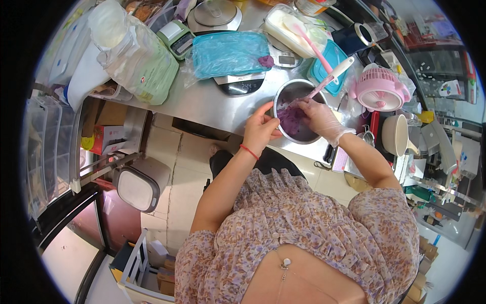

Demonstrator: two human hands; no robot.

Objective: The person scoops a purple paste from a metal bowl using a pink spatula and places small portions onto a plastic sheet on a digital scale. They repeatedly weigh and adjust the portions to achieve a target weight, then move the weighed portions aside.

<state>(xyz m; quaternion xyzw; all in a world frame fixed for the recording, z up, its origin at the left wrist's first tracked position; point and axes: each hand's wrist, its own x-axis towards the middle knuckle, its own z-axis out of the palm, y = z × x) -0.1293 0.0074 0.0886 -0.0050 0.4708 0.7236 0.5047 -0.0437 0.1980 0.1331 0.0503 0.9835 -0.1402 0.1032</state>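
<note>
My left hand (263,127), bare, grips the near left rim of a round metal bowl (313,140). Inside the bowl lies purple dough or paste (290,121). My right hand (316,116), in a clear plastic glove, reaches into the bowl with its fingers at the purple mass; whether they hold any of it cannot be told. A spatula with a white handle (343,69) leans in the bowl, its smeared shaft passing by my right fingers. Beyond the bowl, a blue tray (228,53) under clear film rests on a digital kitchen scale (240,86), with a purple lump (266,61) at its right end.
Behind stand a tub of white contents (283,24) with a pink spatula (314,47) and a blue-lidded container (329,64). A pink fan (381,91) and a cream pot (395,135) are at right. A large open bag (142,64) stands at left on the steel table (190,102).
</note>
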